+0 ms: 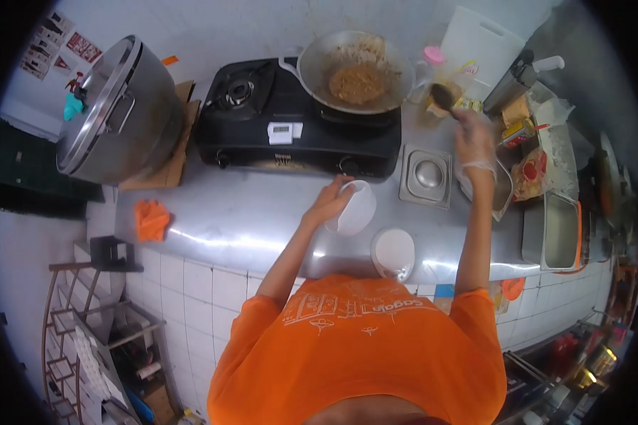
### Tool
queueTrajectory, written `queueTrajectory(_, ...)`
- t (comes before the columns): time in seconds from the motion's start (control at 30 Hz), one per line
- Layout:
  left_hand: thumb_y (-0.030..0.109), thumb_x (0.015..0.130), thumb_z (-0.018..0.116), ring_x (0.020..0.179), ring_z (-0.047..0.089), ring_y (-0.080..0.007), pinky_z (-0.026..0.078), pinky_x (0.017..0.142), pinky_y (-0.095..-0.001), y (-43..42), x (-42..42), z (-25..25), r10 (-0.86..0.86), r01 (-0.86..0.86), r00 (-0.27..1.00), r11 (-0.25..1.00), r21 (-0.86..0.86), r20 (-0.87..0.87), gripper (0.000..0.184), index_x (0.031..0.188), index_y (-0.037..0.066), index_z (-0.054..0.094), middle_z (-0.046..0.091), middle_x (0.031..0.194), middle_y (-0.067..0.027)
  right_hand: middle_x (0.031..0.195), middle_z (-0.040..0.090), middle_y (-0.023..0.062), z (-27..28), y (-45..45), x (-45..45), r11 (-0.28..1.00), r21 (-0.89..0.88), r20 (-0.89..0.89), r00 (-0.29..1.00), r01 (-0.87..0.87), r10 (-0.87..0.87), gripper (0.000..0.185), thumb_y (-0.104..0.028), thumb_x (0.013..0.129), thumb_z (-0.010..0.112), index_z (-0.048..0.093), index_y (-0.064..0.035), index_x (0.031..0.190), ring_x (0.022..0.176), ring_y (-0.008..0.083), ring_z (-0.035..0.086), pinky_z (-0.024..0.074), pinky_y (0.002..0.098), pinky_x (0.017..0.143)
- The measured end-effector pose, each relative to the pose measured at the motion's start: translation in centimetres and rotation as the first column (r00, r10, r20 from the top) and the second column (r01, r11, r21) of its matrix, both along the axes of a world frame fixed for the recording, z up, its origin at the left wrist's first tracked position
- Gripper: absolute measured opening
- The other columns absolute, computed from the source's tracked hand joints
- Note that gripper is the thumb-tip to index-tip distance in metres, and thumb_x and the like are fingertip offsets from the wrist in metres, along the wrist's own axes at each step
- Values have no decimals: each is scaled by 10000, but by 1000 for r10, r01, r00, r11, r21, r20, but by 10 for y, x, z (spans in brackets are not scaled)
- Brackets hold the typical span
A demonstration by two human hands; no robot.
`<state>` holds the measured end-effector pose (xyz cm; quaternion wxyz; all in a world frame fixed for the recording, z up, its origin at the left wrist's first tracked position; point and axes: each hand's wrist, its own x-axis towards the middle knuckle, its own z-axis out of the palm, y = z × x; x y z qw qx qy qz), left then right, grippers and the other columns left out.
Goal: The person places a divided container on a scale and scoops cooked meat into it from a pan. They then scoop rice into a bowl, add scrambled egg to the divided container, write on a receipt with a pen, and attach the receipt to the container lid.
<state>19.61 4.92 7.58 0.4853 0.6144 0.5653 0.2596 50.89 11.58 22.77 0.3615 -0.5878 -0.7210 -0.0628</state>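
Observation:
My left hand (331,200) grips the rim of a white bowl (356,211), which is tilted above the steel counter, close to the front of the stove. My right hand (473,145), in a clear plastic glove, is closed around the handle of a dark ladle (443,96). The ladle's head is over a container of brownish contents at the back of the counter. A wok (312,67) with a brown, saucy mixture (359,83) sits on the right burner of the black stove (298,152). A round white lid or plate (393,253) lies near the counter's front edge.
A large metal pot (138,131) stands left of the stove. An orange cloth (151,219) lies on the counter (227,212). To the right are a lidded steel pan (427,176), a deep steel tray (561,234) and packets (530,173). A white cutting board (480,49) leans behind.

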Motion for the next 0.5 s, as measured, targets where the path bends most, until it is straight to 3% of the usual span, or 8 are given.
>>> queueTrajectory(0.1, 465, 1013, 335, 1199, 539, -393, 402, 1006, -410, 11, -4, -26, 121, -120, 990, 993, -24, 72, 553, 1217, 18, 589, 589, 1242, -262, 1053, 651, 191, 0, 69, -44, 988, -146, 152, 986, -44, 67, 275, -3, 850, 537, 661, -66, 1086, 1054, 335, 610, 468, 417, 920)
queueTrajectory(0.13, 475, 1030, 257, 1159, 567, -392, 418, 978, -409, 16, -9, -28, 96, -86, 991, 991, -103, 96, 613, 1193, -4, 603, 614, 1208, -250, 1066, 652, 193, -5, 90, -57, 975, -215, 189, 978, -47, 89, 274, 5, 843, 540, 671, -71, 1071, 1078, 335, 605, 470, 421, 923)
queueTrajectory(0.2, 468, 1030, 274, 1138, 581, -383, 422, 966, -403, 24, -14, -49, 28, -15, 996, 988, -152, 86, 604, 1173, -14, 610, 629, 1182, -242, 1070, 654, 187, 5, 121, -99, 889, -410, 343, 938, 204, -57, 264, -8, 834, 566, 689, -87, 1053, 1076, 342, 614, 487, 421, 916)
queueTrajectory(0.23, 465, 1030, 283, 1128, 587, -379, 424, 960, -401, 29, -15, -58, -6, 21, 997, 985, -174, 82, 600, 1163, -19, 613, 636, 1170, -237, 1069, 656, 187, 5, 131, -110, 869, -463, 395, 918, 177, 23, 255, -28, 836, 576, 692, -92, 1054, 1064, 343, 621, 492, 424, 913)
queueTrajectory(0.3, 394, 1031, 327, 1012, 624, -301, 445, 906, -369, 29, -10, -65, 43, 32, 948, 972, -231, 315, 518, 1130, -10, 636, 674, 1076, -180, 1067, 660, 185, 0, 152, -125, 814, -565, 477, 858, 131, 193, 241, -67, 840, 596, 697, -102, 1057, 1040, 344, 636, 504, 430, 906)
queueTrajectory(0.37, 342, 1026, 353, 966, 625, -252, 450, 889, -349, 33, -9, -76, 83, 150, 825, 922, -357, 559, 463, 1109, 1, 654, 683, 1035, -147, 1049, 669, 187, 0, 181, -127, 798, -573, 570, 791, 187, 224, 221, -93, 838, 611, 701, -98, 1040, 1009, 347, 647, 509, 430, 894)
queueTrajectory(0.4, 299, 1011, 369, 956, 618, -230, 448, 885, -335, 31, -7, -84, 76, 115, 827, 947, -299, 557, 423, 1097, 10, 665, 684, 1019, -126, 1040, 673, 188, -2, 188, -126, 788, -577, 613, 752, 215, 243, 212, -106, 838, 619, 704, -96, 1032, 994, 349, 653, 512, 430, 887)
queueTrajectory(0.5, 238, 982, 395, 964, 609, -209, 441, 890, -317, 29, -8, -84, 13, 30, 854, 997, -74, 521, 370, 1077, 21, 679, 686, 1011, -110, 1001, 687, 186, 26, 186, -131, 761, -640, 326, 935, 108, 142, 186, -119, 832, 633, 710, -85, 998, 984, 341, 657, 515, 412, 869)
